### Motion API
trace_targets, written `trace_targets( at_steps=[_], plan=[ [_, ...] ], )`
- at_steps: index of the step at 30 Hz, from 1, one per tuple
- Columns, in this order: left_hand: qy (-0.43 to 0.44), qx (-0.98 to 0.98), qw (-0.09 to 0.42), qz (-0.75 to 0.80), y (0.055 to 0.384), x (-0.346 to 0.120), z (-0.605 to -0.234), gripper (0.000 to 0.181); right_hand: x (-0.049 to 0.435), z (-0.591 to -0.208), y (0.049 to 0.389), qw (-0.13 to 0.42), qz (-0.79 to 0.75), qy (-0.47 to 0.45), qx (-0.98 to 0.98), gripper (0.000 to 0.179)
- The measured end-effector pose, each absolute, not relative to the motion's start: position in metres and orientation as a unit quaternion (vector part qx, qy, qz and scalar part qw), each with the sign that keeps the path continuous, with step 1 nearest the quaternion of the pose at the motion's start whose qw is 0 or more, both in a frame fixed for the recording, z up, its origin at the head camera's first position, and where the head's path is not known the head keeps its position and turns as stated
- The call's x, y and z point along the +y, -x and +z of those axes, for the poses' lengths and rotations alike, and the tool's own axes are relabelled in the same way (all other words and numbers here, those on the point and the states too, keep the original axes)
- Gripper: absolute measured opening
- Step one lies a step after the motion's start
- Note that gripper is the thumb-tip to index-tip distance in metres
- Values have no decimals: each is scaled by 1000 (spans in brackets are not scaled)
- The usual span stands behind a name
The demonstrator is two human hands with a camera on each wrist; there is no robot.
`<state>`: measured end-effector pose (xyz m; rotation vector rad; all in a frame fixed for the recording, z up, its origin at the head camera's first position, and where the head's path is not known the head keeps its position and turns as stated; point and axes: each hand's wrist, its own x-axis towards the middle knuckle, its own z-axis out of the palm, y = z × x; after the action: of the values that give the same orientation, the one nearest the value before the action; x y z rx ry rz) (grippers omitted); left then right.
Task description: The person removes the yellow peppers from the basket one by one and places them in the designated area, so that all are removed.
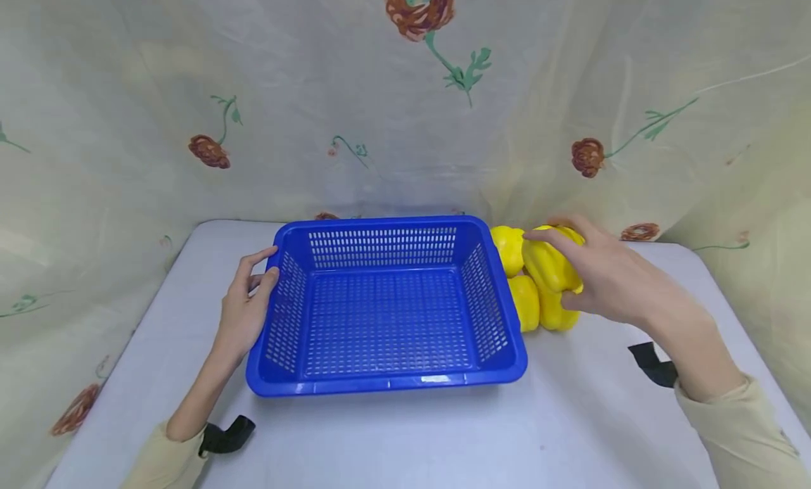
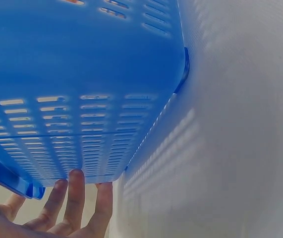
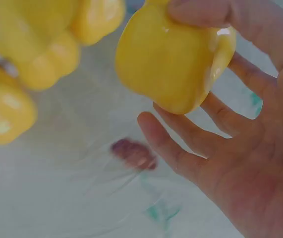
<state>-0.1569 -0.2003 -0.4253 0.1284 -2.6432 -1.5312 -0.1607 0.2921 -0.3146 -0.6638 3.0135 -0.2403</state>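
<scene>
A blue plastic basket (image 1: 388, 383) with slotted walls stands on the table, its bare floor showing. My left hand (image 1: 246, 302) holds its left rim, thumb and index finger on the edge. In the left wrist view, other fingers (image 2: 76, 198) reach up against the slotted outer wall. My right hand (image 1: 611, 274) grips a yellow bell pepper (image 1: 552, 262) between thumb and fingers, at the basket's right. More yellow bell peppers, one near the back (image 1: 507, 250) and one in front (image 1: 523, 303), lie beside the right wall. The held pepper (image 3: 171, 62) partly covers the others.
A white cloth covers the table (image 1: 393, 440). Behind it hangs a pale curtain (image 1: 304, 74) with brown flowers. A black strap end (image 1: 229, 435) sticks out at the left wrist, and another black strap (image 1: 652, 364) at the right.
</scene>
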Motion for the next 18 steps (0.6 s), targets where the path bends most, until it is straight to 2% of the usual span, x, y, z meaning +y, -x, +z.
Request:
trace_targets(
  at_steps=[3,7,18],
  plan=[
    [-40,-864,42,-501,157,-201,-426,51,314,-322,161,18,-74,204,976,100],
    [-41,-865,40,-499,157,-202,-427,51,340,-333,159,8,-67,198,978,103],
    [-35,-863,43,-501,158,-202,-429,51,379,-351,152,57,-73,136,986,92]
  ],
)
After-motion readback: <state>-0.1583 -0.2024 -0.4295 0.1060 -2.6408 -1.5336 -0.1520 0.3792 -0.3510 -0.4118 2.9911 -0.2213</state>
